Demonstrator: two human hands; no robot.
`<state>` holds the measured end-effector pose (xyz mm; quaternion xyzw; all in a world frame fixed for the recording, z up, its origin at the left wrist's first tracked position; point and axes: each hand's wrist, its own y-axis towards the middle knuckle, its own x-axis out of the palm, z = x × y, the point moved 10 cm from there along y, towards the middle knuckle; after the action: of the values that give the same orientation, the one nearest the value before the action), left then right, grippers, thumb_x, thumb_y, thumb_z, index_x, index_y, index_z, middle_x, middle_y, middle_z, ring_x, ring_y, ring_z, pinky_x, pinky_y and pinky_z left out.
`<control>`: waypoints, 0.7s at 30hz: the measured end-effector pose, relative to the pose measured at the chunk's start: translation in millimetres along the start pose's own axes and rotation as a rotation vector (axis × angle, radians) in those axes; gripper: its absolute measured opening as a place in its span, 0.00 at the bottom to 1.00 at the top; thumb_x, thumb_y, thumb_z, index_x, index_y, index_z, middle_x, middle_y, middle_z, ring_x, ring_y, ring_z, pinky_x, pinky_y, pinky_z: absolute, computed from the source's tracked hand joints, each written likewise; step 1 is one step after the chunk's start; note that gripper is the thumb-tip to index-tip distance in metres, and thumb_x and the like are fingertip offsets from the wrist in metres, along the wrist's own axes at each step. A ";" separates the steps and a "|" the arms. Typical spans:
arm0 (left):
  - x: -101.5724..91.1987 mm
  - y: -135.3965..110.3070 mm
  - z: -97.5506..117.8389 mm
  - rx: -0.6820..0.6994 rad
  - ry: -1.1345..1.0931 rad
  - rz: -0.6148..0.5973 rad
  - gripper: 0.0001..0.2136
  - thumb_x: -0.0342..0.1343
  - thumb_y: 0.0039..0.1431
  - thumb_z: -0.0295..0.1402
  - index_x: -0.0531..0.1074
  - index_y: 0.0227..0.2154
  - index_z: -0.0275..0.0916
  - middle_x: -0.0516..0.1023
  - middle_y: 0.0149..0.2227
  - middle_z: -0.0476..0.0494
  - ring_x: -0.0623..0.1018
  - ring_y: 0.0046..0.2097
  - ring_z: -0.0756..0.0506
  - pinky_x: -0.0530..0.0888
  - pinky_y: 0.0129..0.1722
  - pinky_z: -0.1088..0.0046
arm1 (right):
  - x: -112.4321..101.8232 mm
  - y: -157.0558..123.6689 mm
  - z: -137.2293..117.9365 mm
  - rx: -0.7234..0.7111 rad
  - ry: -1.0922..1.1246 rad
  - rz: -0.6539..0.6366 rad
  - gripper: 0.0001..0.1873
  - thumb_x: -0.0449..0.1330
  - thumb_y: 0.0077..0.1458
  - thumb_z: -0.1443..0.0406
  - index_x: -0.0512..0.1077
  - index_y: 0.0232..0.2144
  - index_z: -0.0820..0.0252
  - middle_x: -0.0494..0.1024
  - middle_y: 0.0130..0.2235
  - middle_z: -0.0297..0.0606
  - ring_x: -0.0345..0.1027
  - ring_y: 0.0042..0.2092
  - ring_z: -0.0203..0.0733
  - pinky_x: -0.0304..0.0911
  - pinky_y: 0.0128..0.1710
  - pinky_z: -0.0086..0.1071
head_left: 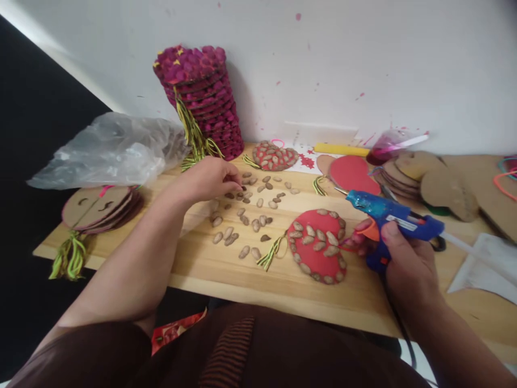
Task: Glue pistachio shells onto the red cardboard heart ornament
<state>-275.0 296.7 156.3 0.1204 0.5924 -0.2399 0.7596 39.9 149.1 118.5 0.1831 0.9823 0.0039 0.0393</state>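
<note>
My right hand (398, 258) is wrapped round the handle of a blue hot glue gun (390, 214), whose nozzle points left over the table. Just left of it lies a red mango-shaped cutout (317, 245) covered with glued seeds and carrying a yellow-green tassel. My left hand (208, 178) reaches forward with fingertips pinched down at the far edge of a scatter of loose seeds (250, 213) on the wooden board (226, 275). Whether a seed is between those fingers cannot be made out.
A tall stack of dark red decorated pieces (205, 99) stands against the wall. A clear plastic bag (113, 148) and stacked cardboard discs (97, 207) lie left. Another seed-covered piece (274, 155), red and cardboard cutouts (407, 175), and a yellow stick (341, 149) lie at the back right.
</note>
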 end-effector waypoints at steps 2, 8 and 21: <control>4.1 1.0 1.8 0.005 0.002 -0.027 0.08 0.56 0.53 0.32 0.81 0.31 0.42 0.83 0.29 0.51 0.77 0.30 0.49 0.67 0.32 0.77 | 1.4 0.7 -0.5 -0.007 0.007 -0.017 0.16 0.63 0.57 0.52 0.78 0.32 0.59 0.79 0.28 0.37 0.66 0.25 0.38 0.63 0.25 0.32; 16.3 6.6 5.0 0.015 0.005 -0.048 0.08 0.57 0.53 0.32 0.82 0.31 0.43 0.83 0.31 0.52 0.76 0.29 0.51 0.66 0.32 0.79 | 3.2 3.3 2.4 -0.025 0.005 -0.063 0.16 0.62 0.59 0.53 0.78 0.33 0.59 0.78 0.27 0.36 0.66 0.24 0.36 0.62 0.25 0.31; 9.0 2.7 7.4 0.000 -0.016 -0.036 0.15 0.54 0.61 0.42 0.82 0.30 0.40 0.81 0.26 0.50 0.74 0.27 0.50 0.64 0.29 0.76 | 1.1 3.1 2.8 0.006 0.013 -0.036 0.16 0.65 0.55 0.51 0.79 0.31 0.58 0.78 0.26 0.36 0.68 0.25 0.37 0.63 0.24 0.30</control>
<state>-265.7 293.6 149.4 0.1077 0.5884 -0.2548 0.7598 40.2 152.3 115.7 0.1657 0.9856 0.0016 0.0325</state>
